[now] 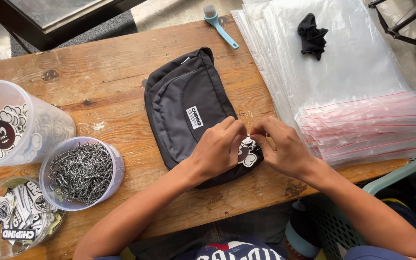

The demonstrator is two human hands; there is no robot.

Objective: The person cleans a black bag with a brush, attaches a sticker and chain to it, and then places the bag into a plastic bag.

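Small packing/assembly workstation, looks like a merch workshop, not a factory line. Evidence: worn wooden surface (121, 86) with batch supplies laid out. Thick stack of clear zip bags (357, 120) with red seal strips on the right. Left side: tub of ball chains (83, 172), tub of printed tags (15, 219), tub of cartoon stickers (6, 127). One dark grey pouch bag (188, 106) in the middle. Green plastic crate (400, 178) beside the surface.

Wooden table (111, 82), grey bag (188, 106), clear tubs (20, 125), plastic bags (343, 82), perhaps a brush (220, 26)
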